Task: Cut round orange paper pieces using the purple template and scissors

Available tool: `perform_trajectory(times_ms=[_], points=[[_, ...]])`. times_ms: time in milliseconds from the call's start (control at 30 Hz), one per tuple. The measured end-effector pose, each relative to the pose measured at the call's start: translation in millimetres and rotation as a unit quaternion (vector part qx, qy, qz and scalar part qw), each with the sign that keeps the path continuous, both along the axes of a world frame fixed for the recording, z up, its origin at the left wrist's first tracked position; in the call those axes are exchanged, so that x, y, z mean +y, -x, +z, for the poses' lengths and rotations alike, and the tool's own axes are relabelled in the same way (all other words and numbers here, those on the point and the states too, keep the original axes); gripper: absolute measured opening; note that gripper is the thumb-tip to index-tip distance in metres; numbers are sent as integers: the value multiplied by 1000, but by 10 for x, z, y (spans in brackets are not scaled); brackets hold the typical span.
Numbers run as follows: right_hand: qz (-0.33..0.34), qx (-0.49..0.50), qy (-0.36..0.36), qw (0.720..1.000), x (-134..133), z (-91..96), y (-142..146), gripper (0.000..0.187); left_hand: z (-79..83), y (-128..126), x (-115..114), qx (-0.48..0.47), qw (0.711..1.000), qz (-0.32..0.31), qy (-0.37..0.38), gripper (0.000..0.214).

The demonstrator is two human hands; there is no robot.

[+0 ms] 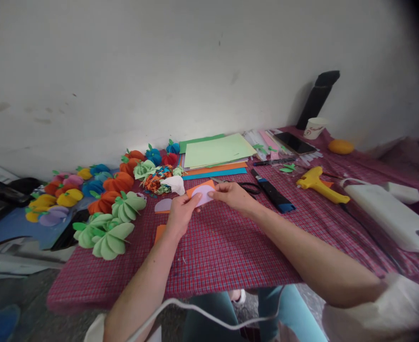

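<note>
My left hand [181, 213] and my right hand [232, 194] pinch a pale lilac paper circle [202, 194] between them, just above the red checked tablecloth [223, 247]. The circle lies over an orange sheet of paper [195, 188]. A second lilac piece [162, 205] sits on the cloth to the left of my left hand. Both hands have their fingers closed on the circle's edges.
Paper pumpkins in green [109, 232], orange [118, 183], yellow and blue crowd the left. Stacked coloured sheets [216, 152] lie behind, with black scissors [250, 187], a black cutter [275, 194], a yellow glue gun [318, 183], a phone [294, 142], a paper cup [314, 127] and a white box [390, 213] to the right.
</note>
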State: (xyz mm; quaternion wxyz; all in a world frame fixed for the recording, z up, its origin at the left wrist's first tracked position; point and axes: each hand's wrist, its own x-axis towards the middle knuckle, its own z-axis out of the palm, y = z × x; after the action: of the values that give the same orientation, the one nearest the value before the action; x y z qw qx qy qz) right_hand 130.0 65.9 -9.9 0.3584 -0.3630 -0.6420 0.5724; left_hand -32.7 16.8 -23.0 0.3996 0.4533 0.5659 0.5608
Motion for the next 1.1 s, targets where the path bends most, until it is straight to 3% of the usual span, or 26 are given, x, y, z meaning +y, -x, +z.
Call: perform_trajectory(times_ms=[333, 967, 1100], points=[[-12, 30, -22, 999, 49, -79, 11, 24, 148, -24, -60, -141, 989, -37, -11, 32], [-5, 20, -20, 1000, 1, -45, 30, 32, 137, -46, -54, -137, 990, -29, 17, 32], [-8, 51, -27, 998, 9, -23, 38, 25, 138, -41, -44, -158, 986, -26, 34, 34]])
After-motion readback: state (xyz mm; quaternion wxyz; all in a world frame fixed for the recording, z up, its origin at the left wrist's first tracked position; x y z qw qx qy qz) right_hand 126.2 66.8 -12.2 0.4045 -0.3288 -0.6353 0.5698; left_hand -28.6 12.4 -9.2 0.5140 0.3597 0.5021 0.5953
